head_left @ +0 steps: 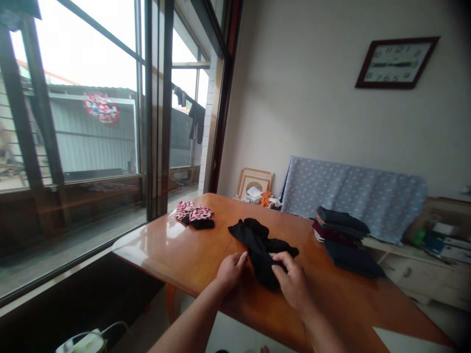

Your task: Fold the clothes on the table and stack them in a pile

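A dark-framed clock (397, 63) hangs on the wall (301, 88). Below it, to the left, a pale blue spotted cloth (349, 191) is draped; wooden frames (254, 178) stand near its left edge, a white cabinet (415, 275) below its right end. Dark laundry (197, 120) hangs outside the window (160, 117). At bottom left sits a white object (89, 342) with a cord (118, 323).

Folds hide the shape of the black garment (258, 251) — left forearm (189, 318) and right forearm (321, 326) leave the bottom edge — far-right clutter (439, 245) blurs.
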{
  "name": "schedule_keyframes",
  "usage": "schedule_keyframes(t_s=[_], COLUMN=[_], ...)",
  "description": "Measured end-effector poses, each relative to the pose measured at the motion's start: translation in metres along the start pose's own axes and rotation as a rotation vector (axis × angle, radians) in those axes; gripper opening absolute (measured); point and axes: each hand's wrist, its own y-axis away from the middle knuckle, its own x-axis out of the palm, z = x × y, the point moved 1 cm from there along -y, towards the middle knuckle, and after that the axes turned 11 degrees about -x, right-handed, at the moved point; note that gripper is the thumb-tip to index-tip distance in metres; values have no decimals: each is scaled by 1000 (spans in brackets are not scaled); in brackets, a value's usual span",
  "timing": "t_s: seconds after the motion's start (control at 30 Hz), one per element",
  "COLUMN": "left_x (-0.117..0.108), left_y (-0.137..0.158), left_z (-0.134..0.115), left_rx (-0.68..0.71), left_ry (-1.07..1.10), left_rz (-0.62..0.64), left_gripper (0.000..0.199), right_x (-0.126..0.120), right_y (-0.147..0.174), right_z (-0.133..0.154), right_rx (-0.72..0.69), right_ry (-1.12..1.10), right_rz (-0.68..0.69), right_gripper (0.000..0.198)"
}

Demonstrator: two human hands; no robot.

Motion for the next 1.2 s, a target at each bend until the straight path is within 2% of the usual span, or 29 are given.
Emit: schedule_keyframes(t_s=[0.07, 0.2, 0.37, 0.5, 0.57, 0.67, 0.87, 1.03, 1.1, 1.2], left_x=[1, 13, 24, 19, 15, 11, 13, 14, 10, 1], left_y=[4, 20, 43, 54, 59, 66, 77, 84, 85, 85], left_z=[0, 4, 10, 13, 12, 10, 4, 1, -1, -2], left_rx=[-17, -58, -74, -99, -131, -174, -306, -423, -428, -414], left_ry=[108, 195, 198, 411, 563, 742, 891, 1000, 1025, 1055], left_rz=[8, -29, -92, -235, -271, -257, -235, -183, -150, -112], left_gripper=[66, 51, 43, 34, 33, 33, 42, 50, 46, 40], right_x=[9, 23, 23, 19, 18, 20, 24, 27, 26, 20], right_y=[30, 73, 90, 93, 94, 96, 98, 99, 94, 77], right_z=[18, 38, 56, 65, 65, 58, 42, 41, 40, 31], right_rx=[-28, -12, 33, 85, 128, 197, 211, 193, 167, 156], right_ry=[101, 260, 313, 243, 156, 38, 1, -20, -11, 85], right_rz=[145, 303, 388, 441, 435, 390, 369, 384, 318, 139], right_gripper=[15, 15, 11, 17, 24, 36, 47, 49, 46, 45])
